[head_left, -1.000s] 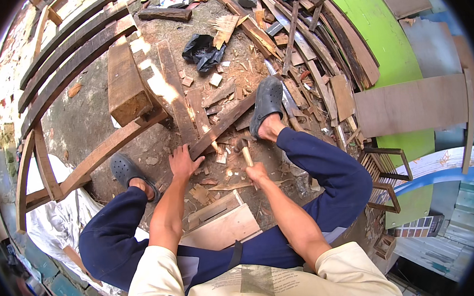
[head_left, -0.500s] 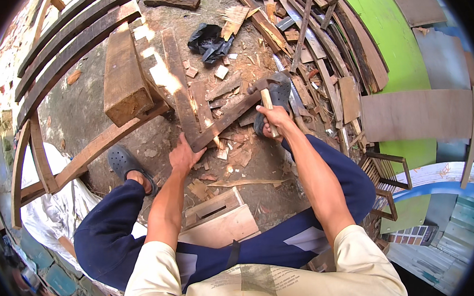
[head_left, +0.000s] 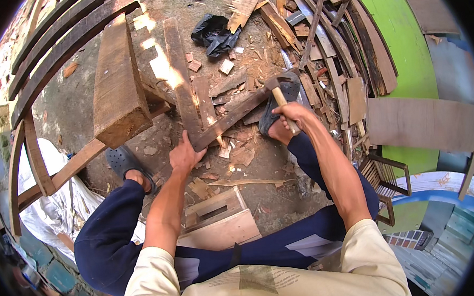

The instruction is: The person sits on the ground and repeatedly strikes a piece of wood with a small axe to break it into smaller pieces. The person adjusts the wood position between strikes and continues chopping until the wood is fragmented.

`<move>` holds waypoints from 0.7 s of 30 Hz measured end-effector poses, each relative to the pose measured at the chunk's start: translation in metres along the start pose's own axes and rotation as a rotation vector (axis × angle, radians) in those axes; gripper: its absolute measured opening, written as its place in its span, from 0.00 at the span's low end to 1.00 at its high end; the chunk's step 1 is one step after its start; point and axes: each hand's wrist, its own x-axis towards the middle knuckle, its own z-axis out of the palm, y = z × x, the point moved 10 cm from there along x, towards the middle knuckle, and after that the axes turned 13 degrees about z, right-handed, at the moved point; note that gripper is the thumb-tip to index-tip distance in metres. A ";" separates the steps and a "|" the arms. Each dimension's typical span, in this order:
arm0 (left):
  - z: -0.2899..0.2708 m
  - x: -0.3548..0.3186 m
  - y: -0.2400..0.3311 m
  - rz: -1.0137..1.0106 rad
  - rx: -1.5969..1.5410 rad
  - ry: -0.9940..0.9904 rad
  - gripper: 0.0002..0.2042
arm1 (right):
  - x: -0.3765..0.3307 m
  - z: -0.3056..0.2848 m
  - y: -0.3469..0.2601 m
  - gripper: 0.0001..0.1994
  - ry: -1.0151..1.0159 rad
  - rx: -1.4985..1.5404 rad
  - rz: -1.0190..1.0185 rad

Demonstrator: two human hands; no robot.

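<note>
My left hand [head_left: 185,153] grips the corner where two dark wooden boards meet, thumb on one side and fingers on the other. One board [head_left: 232,116] slants up to the right; the other board [head_left: 177,69] runs away from me. In my right hand [head_left: 295,114] is a claw hammer [head_left: 280,96], held by its pale wooden handle. The hammer's head is at the far end of the slanting board, beside my shoe [head_left: 289,89]; I cannot tell whether it touches the wood. A shorter wood strip [head_left: 204,98] lies between the boards.
A thick timber beam [head_left: 117,85] rests across a wooden frame [head_left: 79,164] at left. A saw blade [head_left: 302,95] and a scrap wood pile [head_left: 344,36] lie at right. A black plastic bag [head_left: 215,35] is ahead. Near my legs sits a wooden box [head_left: 220,226].
My right hand and the hammer have moved to the right, toward the slanting board's far end. My left hand stays on the corner. The view has shifted slightly.
</note>
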 end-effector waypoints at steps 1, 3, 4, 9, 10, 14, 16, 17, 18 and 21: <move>0.000 -0.001 -0.002 -0.006 0.000 0.010 0.52 | -0.003 0.016 0.016 0.10 -0.049 -0.158 0.086; -0.005 0.003 0.007 0.002 0.005 -0.008 0.51 | 0.006 0.033 0.054 0.11 -0.369 -0.125 0.232; -0.005 0.001 0.005 -0.012 0.006 -0.019 0.51 | 0.003 0.028 0.052 0.11 -0.323 -0.094 0.190; -0.004 -0.001 0.002 -0.006 -0.002 -0.010 0.51 | -0.011 -0.015 0.031 0.11 -0.085 0.127 0.048; -0.004 0.001 0.002 -0.002 -0.009 -0.002 0.51 | -0.017 -0.018 0.024 0.10 -0.049 0.179 0.025; 0.000 0.000 0.002 0.015 0.012 0.004 0.50 | -0.011 0.017 0.035 0.11 -0.074 0.279 0.056; -0.002 0.001 0.004 0.024 0.022 0.008 0.50 | 0.004 0.059 0.070 0.10 -0.192 0.172 0.253; -0.002 0.000 0.007 0.026 0.021 0.000 0.50 | 0.005 0.078 0.090 0.11 -0.292 0.141 0.351; -0.003 -0.002 0.003 0.013 0.021 -0.008 0.50 | -0.007 0.098 0.098 0.12 -0.354 0.139 0.358; -0.004 0.005 0.008 0.041 0.006 0.016 0.50 | -0.030 0.126 0.118 0.13 -0.376 0.260 0.255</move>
